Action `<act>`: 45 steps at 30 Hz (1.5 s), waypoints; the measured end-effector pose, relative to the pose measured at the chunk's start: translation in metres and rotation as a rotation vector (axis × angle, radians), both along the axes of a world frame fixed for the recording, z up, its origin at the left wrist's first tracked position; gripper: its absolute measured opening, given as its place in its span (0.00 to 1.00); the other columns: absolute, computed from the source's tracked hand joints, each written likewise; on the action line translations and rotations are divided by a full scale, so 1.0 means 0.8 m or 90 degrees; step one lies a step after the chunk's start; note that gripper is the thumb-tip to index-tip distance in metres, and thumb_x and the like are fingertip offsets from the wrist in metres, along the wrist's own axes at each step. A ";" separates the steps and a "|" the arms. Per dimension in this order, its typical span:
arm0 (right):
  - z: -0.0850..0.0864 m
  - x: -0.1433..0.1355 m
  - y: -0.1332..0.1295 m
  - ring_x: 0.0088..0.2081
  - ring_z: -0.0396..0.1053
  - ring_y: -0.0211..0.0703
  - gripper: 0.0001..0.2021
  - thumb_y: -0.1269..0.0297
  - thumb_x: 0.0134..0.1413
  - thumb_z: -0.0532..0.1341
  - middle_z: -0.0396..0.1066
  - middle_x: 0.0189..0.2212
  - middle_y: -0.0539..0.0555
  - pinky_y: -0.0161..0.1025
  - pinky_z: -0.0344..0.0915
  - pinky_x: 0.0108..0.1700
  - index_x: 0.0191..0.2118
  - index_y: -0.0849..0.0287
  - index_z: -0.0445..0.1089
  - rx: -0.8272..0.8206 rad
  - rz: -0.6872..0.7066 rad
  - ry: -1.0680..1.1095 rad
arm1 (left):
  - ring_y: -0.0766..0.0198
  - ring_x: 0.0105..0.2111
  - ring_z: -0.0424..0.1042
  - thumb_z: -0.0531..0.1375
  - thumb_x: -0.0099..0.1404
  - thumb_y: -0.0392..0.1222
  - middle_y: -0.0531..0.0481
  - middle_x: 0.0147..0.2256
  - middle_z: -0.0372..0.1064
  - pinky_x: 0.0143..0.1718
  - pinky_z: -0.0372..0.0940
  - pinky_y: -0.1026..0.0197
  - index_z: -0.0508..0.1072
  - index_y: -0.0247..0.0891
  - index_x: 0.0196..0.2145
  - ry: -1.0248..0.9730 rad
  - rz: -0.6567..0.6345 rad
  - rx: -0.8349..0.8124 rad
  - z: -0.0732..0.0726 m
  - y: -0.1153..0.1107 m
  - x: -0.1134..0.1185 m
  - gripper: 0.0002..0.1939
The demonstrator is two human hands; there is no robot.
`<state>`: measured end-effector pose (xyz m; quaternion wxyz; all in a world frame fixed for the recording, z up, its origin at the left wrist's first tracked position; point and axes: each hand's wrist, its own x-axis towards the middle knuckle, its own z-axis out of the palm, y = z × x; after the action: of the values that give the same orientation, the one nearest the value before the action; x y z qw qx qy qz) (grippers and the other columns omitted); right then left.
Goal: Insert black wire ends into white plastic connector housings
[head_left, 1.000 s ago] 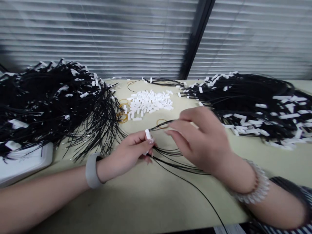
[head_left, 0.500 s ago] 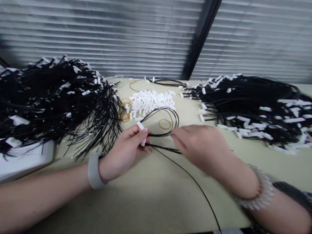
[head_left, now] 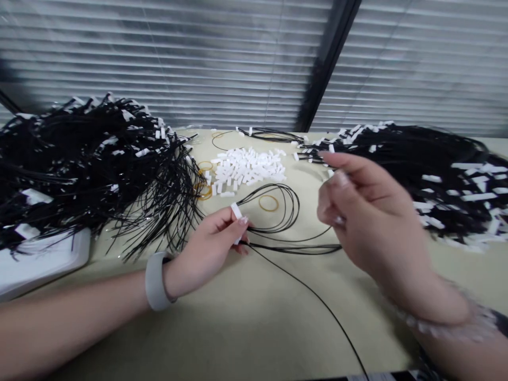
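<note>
In my left hand, thumb and fingers pinch a white connector housing with several thin black wires in it. These wires form a loop to the right of the hand. More strands run rightward below the loop, and one long wire trails down to the table's front edge. My right hand is raised at the right, fingers curled and slightly blurred. One black wire rises from the connector to its fingers, which are closed on it; the wire's end is hidden.
A heap of black wires with white connectors lies left, partly over a white box. Loose white housings are piled centrally. Yellow rubber bands lie nearby. Finished-looking wire bundles are heaped right. Blinds stand behind.
My right hand has moved right and up, away from the loop, drawing a wire out with it. The loop sits slightly lower and further right. My left hand still grips the connector.
</note>
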<state>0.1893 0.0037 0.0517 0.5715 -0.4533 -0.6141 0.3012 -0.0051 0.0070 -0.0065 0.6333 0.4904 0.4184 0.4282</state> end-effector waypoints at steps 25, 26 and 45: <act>-0.013 -0.014 -0.003 0.18 0.52 0.31 0.13 0.64 0.52 0.58 0.56 0.15 0.46 0.32 0.51 0.19 0.18 0.58 0.62 0.020 -0.009 -0.358 | 0.70 0.22 0.62 0.54 0.63 0.44 0.55 0.21 0.62 0.24 0.59 0.66 0.65 0.36 0.27 0.163 -0.127 0.136 0.005 -0.010 -0.002 0.10; -0.013 -0.014 -0.003 0.18 0.52 0.31 0.14 0.64 0.52 0.58 0.56 0.15 0.46 0.32 0.51 0.19 0.18 0.58 0.62 0.015 -0.003 -0.356 | 0.70 0.22 0.62 0.53 0.63 0.44 0.55 0.21 0.62 0.24 0.59 0.66 0.66 0.36 0.28 0.165 -0.128 0.137 0.004 -0.010 -0.002 0.10; -0.009 -0.016 -0.003 0.18 0.46 0.29 0.19 0.60 0.53 0.56 0.47 0.14 0.45 0.30 0.46 0.18 0.16 0.60 0.54 -0.171 0.088 -0.275 | 0.71 0.22 0.62 0.53 0.63 0.43 0.56 0.21 0.61 0.24 0.59 0.67 0.63 0.36 0.25 0.185 -0.126 0.165 0.006 -0.010 -0.001 0.11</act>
<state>0.1765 0.0013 0.0448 0.3401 -0.5356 -0.7059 0.3148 -0.0062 -0.0009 -0.0018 0.5369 0.6629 0.3965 0.3392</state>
